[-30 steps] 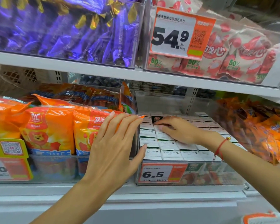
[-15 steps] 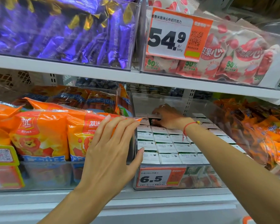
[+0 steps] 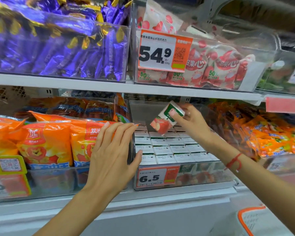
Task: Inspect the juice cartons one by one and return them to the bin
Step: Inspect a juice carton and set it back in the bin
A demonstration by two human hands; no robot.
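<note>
A clear plastic bin [image 3: 203,178] on the lower shelf holds several rows of small white-topped juice cartons [image 3: 170,149], with a 6.5 price tag on its front. My right hand [image 3: 192,123] grips one juice carton [image 3: 165,119], white and green with red fruit print, and holds it tilted above the back rows. My left hand [image 3: 112,157] rests with straight fingers against the bin's left wall, its thumb at the bin's front corner.
Orange snack bags [image 3: 46,142] fill the bin to the left; more orange packets [image 3: 262,133] lie to the right. The upper shelf [image 3: 143,90] hangs close above, carrying purple wrappers [image 3: 58,48] and pink-white packs [image 3: 211,68] behind a 54.9 tag.
My right hand reached to the back of the bin, took hold of one carton and lifted it out. My left hand stayed in place on the bin's left wall.
</note>
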